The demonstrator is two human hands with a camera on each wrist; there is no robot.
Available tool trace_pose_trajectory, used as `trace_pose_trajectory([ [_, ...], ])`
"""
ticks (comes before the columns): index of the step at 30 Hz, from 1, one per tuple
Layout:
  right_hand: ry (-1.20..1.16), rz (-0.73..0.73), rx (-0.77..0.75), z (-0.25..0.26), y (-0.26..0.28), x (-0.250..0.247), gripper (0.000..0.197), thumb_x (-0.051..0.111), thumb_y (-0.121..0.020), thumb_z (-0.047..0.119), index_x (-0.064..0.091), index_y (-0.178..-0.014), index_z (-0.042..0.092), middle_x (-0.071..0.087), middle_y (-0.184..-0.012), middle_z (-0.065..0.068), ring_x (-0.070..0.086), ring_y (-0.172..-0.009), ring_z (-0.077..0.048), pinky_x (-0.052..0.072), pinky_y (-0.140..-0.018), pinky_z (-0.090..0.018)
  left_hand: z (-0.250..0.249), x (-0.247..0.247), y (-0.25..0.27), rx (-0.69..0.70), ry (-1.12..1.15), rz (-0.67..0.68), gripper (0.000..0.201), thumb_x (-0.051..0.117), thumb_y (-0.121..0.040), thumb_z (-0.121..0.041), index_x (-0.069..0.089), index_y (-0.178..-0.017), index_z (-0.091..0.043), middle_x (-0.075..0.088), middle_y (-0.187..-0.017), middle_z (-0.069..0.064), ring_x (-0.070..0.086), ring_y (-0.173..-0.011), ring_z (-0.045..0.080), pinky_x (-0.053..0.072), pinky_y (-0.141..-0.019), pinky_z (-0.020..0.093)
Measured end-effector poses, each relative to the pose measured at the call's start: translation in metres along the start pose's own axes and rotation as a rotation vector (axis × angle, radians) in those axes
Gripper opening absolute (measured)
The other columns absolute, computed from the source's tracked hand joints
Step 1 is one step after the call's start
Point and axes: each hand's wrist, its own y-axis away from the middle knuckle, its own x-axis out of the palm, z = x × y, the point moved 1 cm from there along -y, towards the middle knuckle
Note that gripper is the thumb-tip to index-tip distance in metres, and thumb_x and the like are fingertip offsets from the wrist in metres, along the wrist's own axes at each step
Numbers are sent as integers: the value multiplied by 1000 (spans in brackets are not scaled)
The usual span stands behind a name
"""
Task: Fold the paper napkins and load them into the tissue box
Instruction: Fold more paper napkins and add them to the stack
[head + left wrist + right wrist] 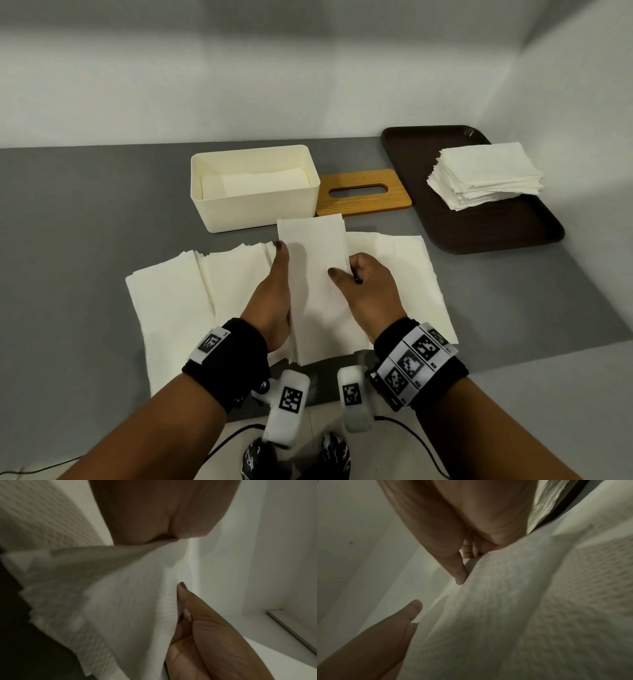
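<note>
I hold a folded white napkin bundle (315,274) lifted above the table, long side pointing away from me. My left hand (270,298) grips its left edge, thumb along the top. My right hand (366,291) pinches the right edge, thumb on top and fingers curled beneath. Both wrist views show the embossed paper close up, as napkin (120,601) and napkin (505,608). The cream tissue box (260,209) stands open just beyond, with folded napkins (263,181) lying inside. Its wooden slotted lid (363,202) lies flat to the right of it.
Unfolded napkins (171,301) spread on the grey table under and beside my hands, more of them (411,274) to the right. A dark brown tray (479,233) at the back right carries a napkin stack (486,174). White walls close off the back and right.
</note>
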Motion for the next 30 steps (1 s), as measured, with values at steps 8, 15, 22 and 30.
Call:
trace_pose_trajectory([
  [8,277,-124,142,-20,-9,-25,28,66,-88,35,57,-103,14,62,-101,-1,60,-97,-21,46,-83,-26,5,-15,-5,75,-29,-2,32,43,-104,-30,56,-131,-20,70,-123,2,64,-116,21,45,-106,41],
  [15,655,-121,379,-39,-25,-40,68,76,-71,54,51,-114,7,57,-115,-11,55,-111,-33,48,-90,-41,4,-32,-13,88,-68,-61,32,44,-103,-31,56,-131,-22,67,-127,-2,59,-121,18,38,-112,40],
  [22,511,-136,264,-42,-29,-49,26,65,-87,32,48,-81,13,48,-82,-1,46,-78,-22,35,-70,-31,5,-41,-14,84,-53,-63,31,44,-103,-32,55,-131,-24,65,-130,-3,56,-124,18,33,-116,42],
  [30,331,-151,150,-37,-27,-71,13,65,-91,18,59,-82,10,59,-73,-4,53,-64,-19,42,-63,-27,8,-45,-17,58,-52,-69,31,44,-103,-35,56,-130,-26,66,-127,-4,59,-121,17,36,-114,42],
])
